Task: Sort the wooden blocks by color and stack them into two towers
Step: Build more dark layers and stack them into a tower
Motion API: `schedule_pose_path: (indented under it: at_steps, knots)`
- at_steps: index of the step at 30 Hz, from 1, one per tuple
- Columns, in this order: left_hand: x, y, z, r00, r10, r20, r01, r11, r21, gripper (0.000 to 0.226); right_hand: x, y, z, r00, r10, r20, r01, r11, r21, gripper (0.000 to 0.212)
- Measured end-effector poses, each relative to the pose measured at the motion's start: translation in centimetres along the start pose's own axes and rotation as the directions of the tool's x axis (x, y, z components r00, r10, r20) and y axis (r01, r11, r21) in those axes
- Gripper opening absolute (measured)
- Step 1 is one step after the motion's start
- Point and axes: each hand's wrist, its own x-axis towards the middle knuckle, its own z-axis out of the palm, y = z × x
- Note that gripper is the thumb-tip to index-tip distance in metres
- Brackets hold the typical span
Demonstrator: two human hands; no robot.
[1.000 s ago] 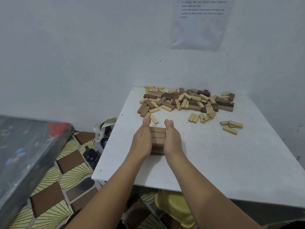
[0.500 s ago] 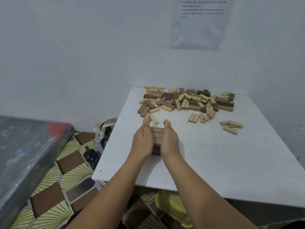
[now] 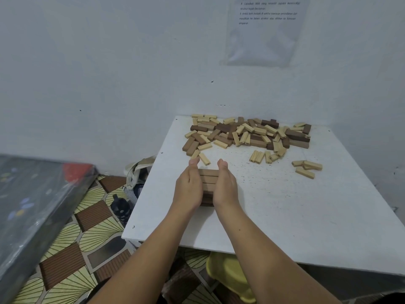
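Left hand (image 3: 189, 187): flat, fingers straight, palm pressed against the left side of the stack (image 3: 209, 178).
Right hand (image 3: 225, 185): flat too, pressed against the stack's right side; no fingers curl round a block.
Stack: layered brown blocks, squeezed between both palms, standing on the worktop (image 3: 306, 216) toward its left edge.
Pile (image 3: 247, 133): loose light and dark blocks mixed along the far edge.
Light blocks (image 3: 306, 167): a few lying apart from the pile, toward the right edge.
Paper sheet (image 3: 265, 29): on the wall above the far edge.
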Motion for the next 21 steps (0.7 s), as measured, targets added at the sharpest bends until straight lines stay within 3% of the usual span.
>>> schedule_pose_path:
  at_steps: [4, 8, 14, 17, 21]
  knots:
    - [-0.4, 0.0, -0.9, 0.998, 0.030, -0.055, -0.029, 0.999, 0.015, 0.051, -0.4, -0.3, -1.5, 0.999, -0.034, -0.003, 0.034, 0.999, -0.022, 0.051]
    - [-1.5, 1.6, -2.6, 0.982, 0.169, -0.080, -0.161, 0.982, 0.096, 0.043, 0.3, -1.1, -7.4, 0.991, -0.134, -0.007, 0.132, 0.981, -0.141, 0.049]
    - [-0.8, 8.0, 1.5, 0.937, 0.303, 0.175, -0.346, 0.871, 0.350, 0.050, 5.4, -4.0, -17.9, 0.982, -0.164, -0.091, 0.115, 0.910, -0.399, 0.043]
    - [1.1, 9.9, 6.1, 0.931, 0.256, 0.258, -0.353, 0.807, 0.473, 0.045, 7.6, -5.4, -21.4, 0.976, -0.189, -0.110, 0.112, 0.862, -0.494, 0.040]
    - [6.2, 10.9, 12.5, 0.944, -0.014, 0.331, -0.260, 0.590, 0.764, 0.050, 11.6, -6.8, -23.9, 0.959, -0.266, -0.097, 0.156, 0.783, -0.602, 0.035]
